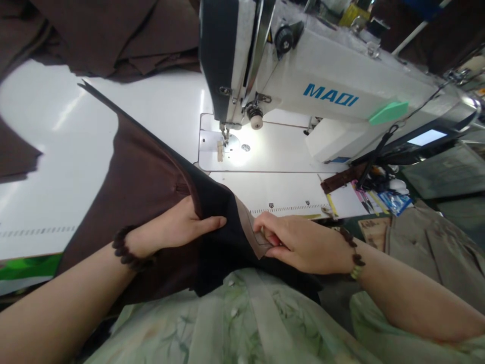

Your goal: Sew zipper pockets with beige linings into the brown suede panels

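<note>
1. Head view: I see the left hand [178,227] at the middle of my feed, its thumb laid along the black cloth [217,207]; its other fingers go out of sight under the edge of the brown cloth [140,172], so I cannot tell whether they pinch anything.
2. I see the right hand [303,242] with thumb and curled fingers pinching the beige strip [246,222] that borders the black cloth.
3. Both wrists wear a bracelet of dark beads, one on the left [125,247] and one on the right [356,258].
4. The brown cloth and black cloth lie together, stretching from a narrow tip on the white table [68,116] down to the person's pale green shirt [242,318].
5. Just beyond the cloth I have the sewing machine [333,76]; its presser foot [226,135] stands apart from the cloth, over a lit metal plate.
6. On the machine I make out a green tag [388,112] and a bright screen [427,137].
7. Right of the hands, near the machine's base, are pink-handled snips [366,202] and a blue packet [396,201].
8. Farther out, a heap of brown pieces [125,35] fills the upper left, and greyish cloth [435,242] hangs at my right.
</note>
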`<state>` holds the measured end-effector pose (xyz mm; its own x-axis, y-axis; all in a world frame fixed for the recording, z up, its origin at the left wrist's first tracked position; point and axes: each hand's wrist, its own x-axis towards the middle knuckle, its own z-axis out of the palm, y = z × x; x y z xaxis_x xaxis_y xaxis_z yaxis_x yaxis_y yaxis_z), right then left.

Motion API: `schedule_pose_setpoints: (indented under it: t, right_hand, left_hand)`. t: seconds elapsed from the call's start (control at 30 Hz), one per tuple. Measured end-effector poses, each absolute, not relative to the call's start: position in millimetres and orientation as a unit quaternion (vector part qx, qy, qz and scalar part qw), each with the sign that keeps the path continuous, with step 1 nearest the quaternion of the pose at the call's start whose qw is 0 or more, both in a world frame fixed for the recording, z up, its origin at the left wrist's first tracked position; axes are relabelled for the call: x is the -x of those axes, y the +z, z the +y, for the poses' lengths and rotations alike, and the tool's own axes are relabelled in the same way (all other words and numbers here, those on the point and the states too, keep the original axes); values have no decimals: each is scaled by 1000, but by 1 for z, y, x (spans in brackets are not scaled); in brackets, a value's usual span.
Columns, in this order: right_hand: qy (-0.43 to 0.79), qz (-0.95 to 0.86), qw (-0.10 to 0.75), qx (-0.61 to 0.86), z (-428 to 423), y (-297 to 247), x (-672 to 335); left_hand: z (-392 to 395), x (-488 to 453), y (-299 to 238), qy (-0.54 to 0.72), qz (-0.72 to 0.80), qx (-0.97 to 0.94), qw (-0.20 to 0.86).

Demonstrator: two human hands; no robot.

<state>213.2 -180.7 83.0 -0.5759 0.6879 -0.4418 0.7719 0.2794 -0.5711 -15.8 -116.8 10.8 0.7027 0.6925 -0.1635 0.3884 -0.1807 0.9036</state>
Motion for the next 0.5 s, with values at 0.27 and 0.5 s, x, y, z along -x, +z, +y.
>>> schedule_pose_setpoints:
  t: [0.27,0.5]
  right_hand:
    - [-272,834,135,-461,-176,92,-203]
    - [-531,657,-167,-509,-176,58,-236]
  left_hand:
    - [-118,14,10,179,336,-757,530]
    - [-117,19,11,226,338,-581,705]
